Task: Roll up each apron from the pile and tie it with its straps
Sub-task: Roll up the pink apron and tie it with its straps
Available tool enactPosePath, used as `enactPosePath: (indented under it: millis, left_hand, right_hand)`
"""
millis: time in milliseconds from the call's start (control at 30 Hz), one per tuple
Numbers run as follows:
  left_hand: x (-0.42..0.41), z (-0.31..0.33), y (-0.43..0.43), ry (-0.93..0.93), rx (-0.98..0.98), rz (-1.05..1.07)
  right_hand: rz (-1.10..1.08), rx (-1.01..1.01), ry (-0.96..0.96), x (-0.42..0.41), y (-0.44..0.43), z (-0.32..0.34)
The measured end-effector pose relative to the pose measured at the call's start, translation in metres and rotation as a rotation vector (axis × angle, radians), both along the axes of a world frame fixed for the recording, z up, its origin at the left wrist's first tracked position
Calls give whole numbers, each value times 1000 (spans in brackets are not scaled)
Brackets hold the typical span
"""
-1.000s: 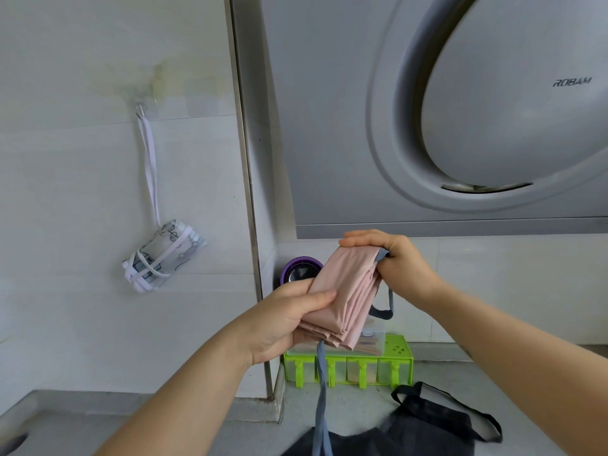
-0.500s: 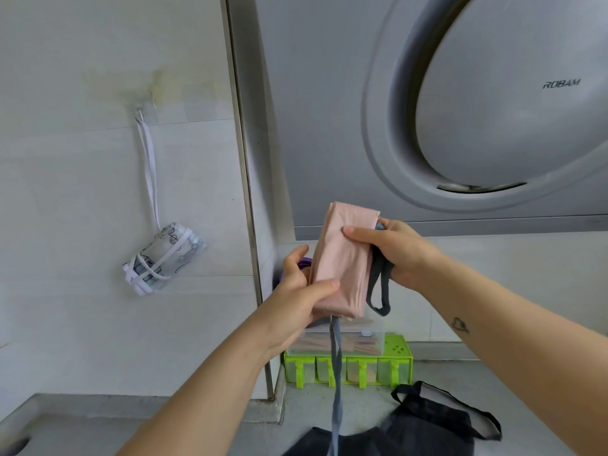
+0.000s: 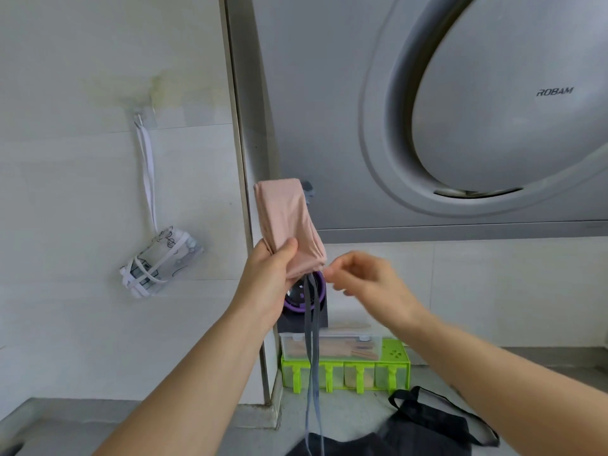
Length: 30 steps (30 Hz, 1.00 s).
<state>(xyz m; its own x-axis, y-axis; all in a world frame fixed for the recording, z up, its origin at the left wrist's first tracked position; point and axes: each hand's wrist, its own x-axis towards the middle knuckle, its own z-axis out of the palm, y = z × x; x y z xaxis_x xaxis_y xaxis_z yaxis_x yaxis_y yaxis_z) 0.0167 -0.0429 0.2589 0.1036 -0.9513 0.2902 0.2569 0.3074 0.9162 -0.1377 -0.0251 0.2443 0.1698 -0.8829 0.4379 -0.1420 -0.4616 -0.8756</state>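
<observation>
Left hand (image 3: pixel 269 274) gripping soft pink apron roll (image 3: pixel 288 225) upright w/ fingers; right hand (image 3: pixel 368 281) hovering beside, fingers loose; grey straps (image 3: pixel 311 340) dangling.

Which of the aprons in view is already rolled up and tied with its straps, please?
The patterned white apron hanging from the wall hook: white straps bind it. The pink apron in the left hand has loose straps; the black apron lies unrolled.

Pretty clearly my home kitchen: big grey ROBAM range hood (image 3: pixel 493 126) up on the right, white tiled wall (image 3: pixel 82 192) to the left, and a lime-green seasoning box rack (image 3: pixel 345 370) at the far edge of the grey desk (image 3: pixel 345 419).
</observation>
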Motion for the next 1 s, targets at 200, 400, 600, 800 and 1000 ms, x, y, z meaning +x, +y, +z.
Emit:
enactPosePath:
  millis: [200,400,600,800,1000]
  left_hand:
    - [-2,24,-2,254,-5,-154]
    - [2,25,0,426,82,-253]
    - [9,28,7,509,164,-332]
    - [15,23,21,175,140,-524]
    - [42,25,27,-246,-17,-822]
  right_hand:
    - [64,23,-11,10,-8,5]
    - [-76,-260,263,17,6,8]
    - [88,-143,333,6,2,14]
    - [331,149,221,-13,-15,25]
    - [400,239,153,-38,-35,21]
